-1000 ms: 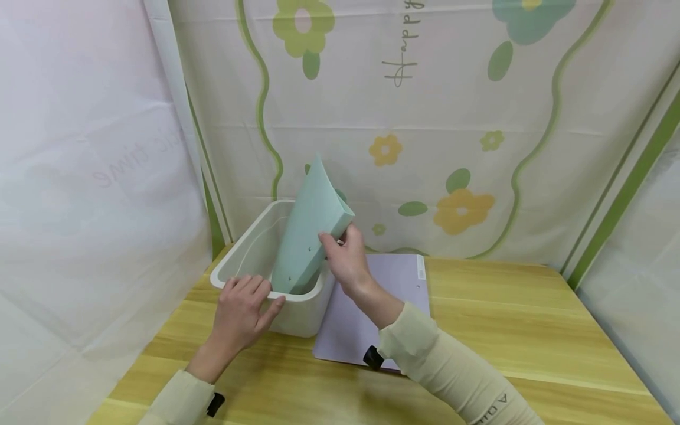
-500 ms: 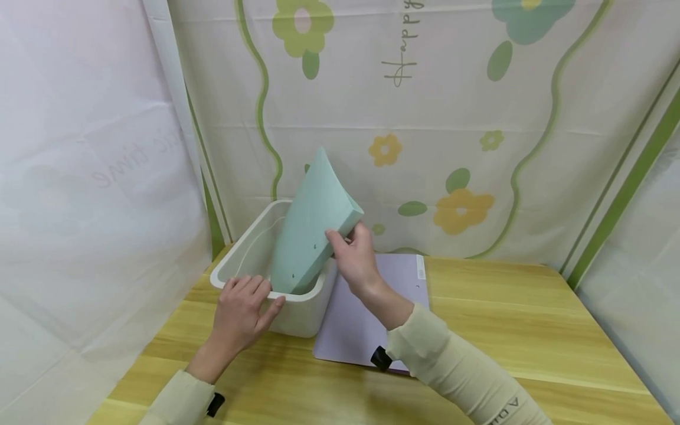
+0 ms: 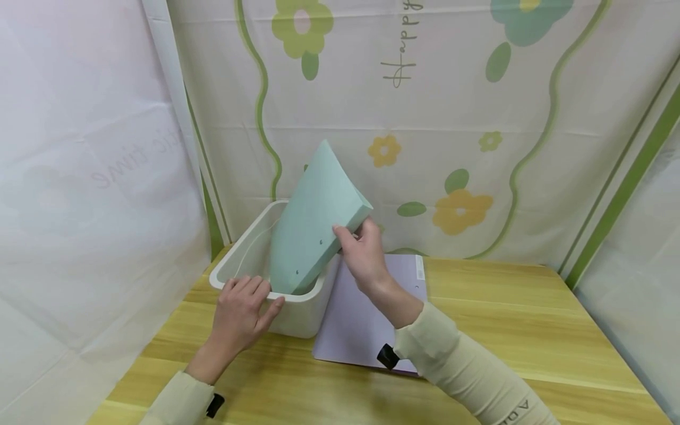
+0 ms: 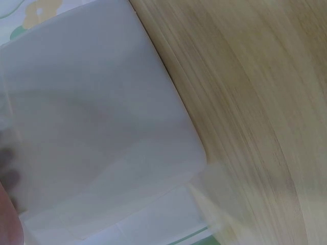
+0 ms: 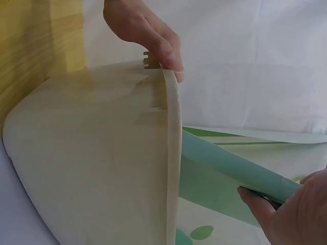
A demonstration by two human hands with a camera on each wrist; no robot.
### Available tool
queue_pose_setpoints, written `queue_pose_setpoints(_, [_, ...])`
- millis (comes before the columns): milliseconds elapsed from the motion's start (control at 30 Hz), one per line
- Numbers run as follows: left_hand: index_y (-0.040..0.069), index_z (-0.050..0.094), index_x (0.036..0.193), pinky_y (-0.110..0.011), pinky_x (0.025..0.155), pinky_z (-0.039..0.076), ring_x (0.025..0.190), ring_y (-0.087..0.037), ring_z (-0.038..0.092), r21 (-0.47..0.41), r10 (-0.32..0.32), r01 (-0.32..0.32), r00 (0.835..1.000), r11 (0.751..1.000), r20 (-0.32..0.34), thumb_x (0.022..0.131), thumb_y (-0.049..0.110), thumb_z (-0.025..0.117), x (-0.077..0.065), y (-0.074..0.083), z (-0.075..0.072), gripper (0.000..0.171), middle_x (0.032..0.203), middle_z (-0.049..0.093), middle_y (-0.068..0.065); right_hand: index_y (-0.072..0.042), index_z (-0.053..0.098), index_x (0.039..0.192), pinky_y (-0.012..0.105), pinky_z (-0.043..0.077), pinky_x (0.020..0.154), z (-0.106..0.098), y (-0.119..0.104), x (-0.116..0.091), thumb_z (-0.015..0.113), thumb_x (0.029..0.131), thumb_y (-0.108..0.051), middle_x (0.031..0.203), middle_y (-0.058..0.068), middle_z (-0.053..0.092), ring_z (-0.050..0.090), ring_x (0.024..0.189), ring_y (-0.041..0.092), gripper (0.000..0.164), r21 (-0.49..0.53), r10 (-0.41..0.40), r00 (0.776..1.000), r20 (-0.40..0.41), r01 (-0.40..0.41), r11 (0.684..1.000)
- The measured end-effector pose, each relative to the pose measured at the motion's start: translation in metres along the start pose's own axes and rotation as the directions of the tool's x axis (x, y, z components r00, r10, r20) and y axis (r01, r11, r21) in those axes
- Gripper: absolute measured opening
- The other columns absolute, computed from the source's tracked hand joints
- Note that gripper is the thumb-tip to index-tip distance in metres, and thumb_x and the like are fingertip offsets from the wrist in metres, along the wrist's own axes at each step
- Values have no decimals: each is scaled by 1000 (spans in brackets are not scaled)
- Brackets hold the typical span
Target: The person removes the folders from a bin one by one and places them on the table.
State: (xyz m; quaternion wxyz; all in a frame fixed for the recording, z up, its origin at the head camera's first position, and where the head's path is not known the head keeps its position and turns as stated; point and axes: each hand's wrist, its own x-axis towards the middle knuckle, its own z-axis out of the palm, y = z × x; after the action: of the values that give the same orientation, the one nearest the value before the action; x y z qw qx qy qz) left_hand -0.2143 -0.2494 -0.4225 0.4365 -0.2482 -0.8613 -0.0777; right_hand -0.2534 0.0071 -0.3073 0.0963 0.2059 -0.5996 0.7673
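A mint-green file folder stands tilted in a white plastic bin, its lower end inside and its upper part above the rim. My right hand pinches the folder's right edge between thumb and fingers, which the right wrist view also shows on the folder. At the near rim, my left hand grips the bin, fingers over the edge and thumb outside. The left wrist view is mostly filled by the bin's wall, with blurred fingers showing through. What lies deep in the bin is hidden.
A lilac folder with a white label lies flat on the wooden table, right of the bin and partly under my right arm. Behind the table hangs a flower-printed curtain; another white curtain borders the left side.
My right hand has moved right and slightly up, drawing the mint-green folder the same way, so more of it stands above the bin. My left hand has stayed on the rim.
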Motion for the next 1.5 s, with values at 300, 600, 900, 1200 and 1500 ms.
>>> queue_pose_setpoints(300, [13,42,76,-40,65,37,63,-20,39,-4,15,-15,1000,1000,-24,106,57,34,0,0,1,54,69,37,3,2,51,133,47,57,87,-5,-6,2,56,99,0,124,21,62,67,114,34,34,-8,-9,1000,-14,8,1000])
queue_pose_setpoints(600, [13,43,76,-41,67,39,63,-20,40,-2,6,-6,1000,1000,-15,106,58,33,-1,0,1,55,70,39,3,2,49,137,45,55,91,-10,-10,2,54,100,0,130,21,60,64,120,35,37,14,-7,1000,8,6,1000])
queue_pose_setpoints(900, [14,43,77,-39,66,36,65,-20,41,-9,6,-6,1000,1000,-5,106,58,34,-1,0,2,54,71,39,3,3,42,141,47,54,94,-22,-17,6,52,102,-1,137,20,55,60,126,34,41,50,15,999,42,-18,999])
queue_pose_setpoints(1200, [13,45,77,-39,66,35,65,-21,42,-5,14,-14,1000,1000,-11,106,58,34,-1,0,4,54,71,41,2,2,44,139,48,55,91,-30,-22,5,52,101,3,133,20,58,63,122,35,39,51,0,998,59,-3,999])
queue_pose_setpoints(1500, [13,44,78,-38,66,35,65,-20,41,-6,13,-13,1000,1000,-12,106,58,34,-1,-1,3,54,71,40,3,0,45,140,49,56,91,-37,-29,8,52,100,1,133,20,58,64,120,35,40,36,4,999,50,-6,999])
